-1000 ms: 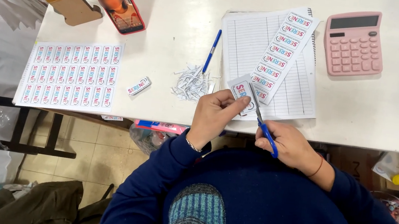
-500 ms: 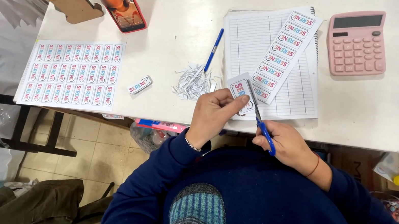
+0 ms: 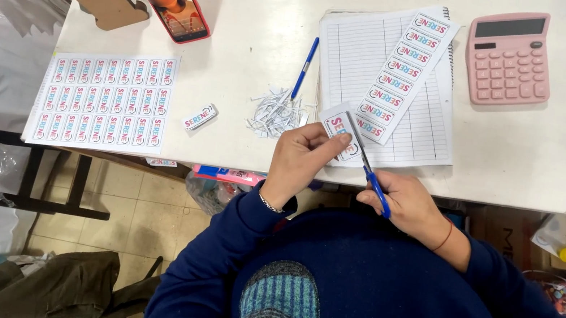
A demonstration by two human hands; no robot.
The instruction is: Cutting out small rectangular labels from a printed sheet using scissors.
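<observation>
White surface [image 3: 255, 39], tiled floor below. Beside the paper scraps [image 3: 276, 111]: one cut label [image 3: 199, 117] done, full sheet [image 3: 103, 99] and strip [image 3: 403, 65] left. Left hand [image 3: 301, 161] fingers pinched on a small label [image 3: 340, 126]; right hand [image 3: 407, 208] fingers closed on blue scissors [image 3: 369, 170].

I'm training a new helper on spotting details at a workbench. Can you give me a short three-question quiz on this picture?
1. True or false: the left hand pinches a small printed label while the right hand works blue-handled scissors on it.
2. What lies right of the lined notebook? A) a pink calculator B) a phone C) a label sheet
3. Fill in: the heap of paper trimmings lies just below the tip of the blue ____.

Key:
1. True.
2. A, the pink calculator.
3. Pen.
</observation>
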